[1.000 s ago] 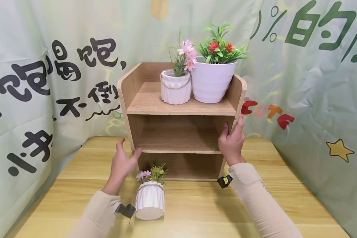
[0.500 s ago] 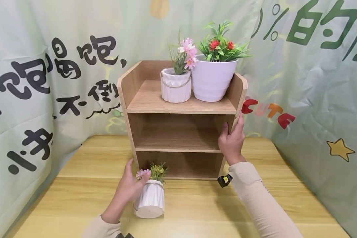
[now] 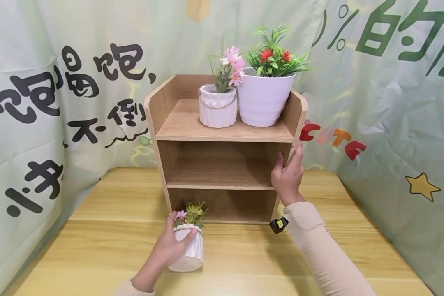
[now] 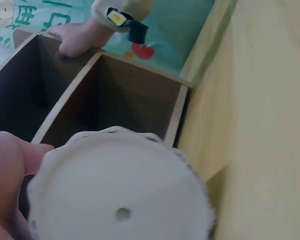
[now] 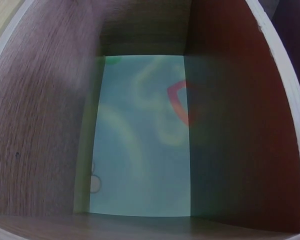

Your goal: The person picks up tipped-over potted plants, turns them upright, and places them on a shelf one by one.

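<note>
On the tabletop lies a small white ribbed flowerpot (image 3: 196, 251), tipped over with its base toward me and its pink and yellow flowers pointing at the shelf. My left hand (image 3: 168, 246) holds it from the left, the thumb across its front; the other fingers are partly hidden. The left wrist view shows the pot's round base (image 4: 115, 180) with a hole in it. At right, my right hand (image 3: 288, 181) grips the side panel of the wooden shelf (image 3: 222, 137), thumb on the inner side. The right wrist view looks into a shelf compartment (image 5: 35, 125).
On the shelf's top board stand a small white pot (image 3: 218, 107) with pink flowers and a larger white pot (image 3: 265, 100) with red flowers and green leaves. The wooden table (image 3: 114, 218) carries the shelf. Printed curtains (image 3: 385, 107) hang behind and at both sides.
My left hand has come away from the shelf's left side, down and to the right, and has taken hold of the tipped flowerpot. The right hand stays on the shelf.
</note>
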Demonstrator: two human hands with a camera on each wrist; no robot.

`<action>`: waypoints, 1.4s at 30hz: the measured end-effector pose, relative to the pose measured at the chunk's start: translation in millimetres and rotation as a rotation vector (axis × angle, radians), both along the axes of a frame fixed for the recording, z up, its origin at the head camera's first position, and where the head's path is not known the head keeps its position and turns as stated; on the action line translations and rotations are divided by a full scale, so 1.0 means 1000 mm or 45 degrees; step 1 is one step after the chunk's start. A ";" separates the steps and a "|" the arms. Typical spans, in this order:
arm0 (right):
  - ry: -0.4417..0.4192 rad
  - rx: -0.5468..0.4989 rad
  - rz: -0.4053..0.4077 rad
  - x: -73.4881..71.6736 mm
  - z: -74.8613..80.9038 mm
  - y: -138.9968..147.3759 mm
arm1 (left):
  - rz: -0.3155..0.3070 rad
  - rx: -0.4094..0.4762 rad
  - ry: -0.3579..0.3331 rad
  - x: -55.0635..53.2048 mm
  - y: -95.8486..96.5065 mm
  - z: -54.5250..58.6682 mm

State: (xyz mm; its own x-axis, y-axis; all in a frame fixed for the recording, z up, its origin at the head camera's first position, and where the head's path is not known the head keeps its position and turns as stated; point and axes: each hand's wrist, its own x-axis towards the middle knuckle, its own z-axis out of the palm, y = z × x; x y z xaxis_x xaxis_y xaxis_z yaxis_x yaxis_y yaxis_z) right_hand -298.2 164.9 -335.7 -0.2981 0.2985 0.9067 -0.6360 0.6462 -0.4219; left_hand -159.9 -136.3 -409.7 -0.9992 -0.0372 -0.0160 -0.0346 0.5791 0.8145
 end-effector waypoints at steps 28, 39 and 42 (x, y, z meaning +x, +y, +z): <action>-0.006 -0.017 0.006 0.001 -0.001 -0.001 | -0.015 0.077 0.028 0.005 0.001 -0.011; -0.030 -0.017 0.016 0.001 0.001 -0.001 | -0.135 0.079 0.078 0.011 0.003 -0.010; -0.028 -0.021 0.012 0.002 0.001 -0.002 | -0.176 0.076 0.092 0.011 0.003 -0.010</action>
State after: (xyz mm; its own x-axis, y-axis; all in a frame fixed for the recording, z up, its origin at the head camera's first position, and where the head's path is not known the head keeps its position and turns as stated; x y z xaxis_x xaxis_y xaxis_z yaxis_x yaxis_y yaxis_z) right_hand -296.2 163.1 -334.3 -0.3206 0.3109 0.8948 -0.6323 0.6332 -0.4465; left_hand -149.2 -133.4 -419.9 -0.9934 0.0993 0.0578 0.1016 0.5246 0.8453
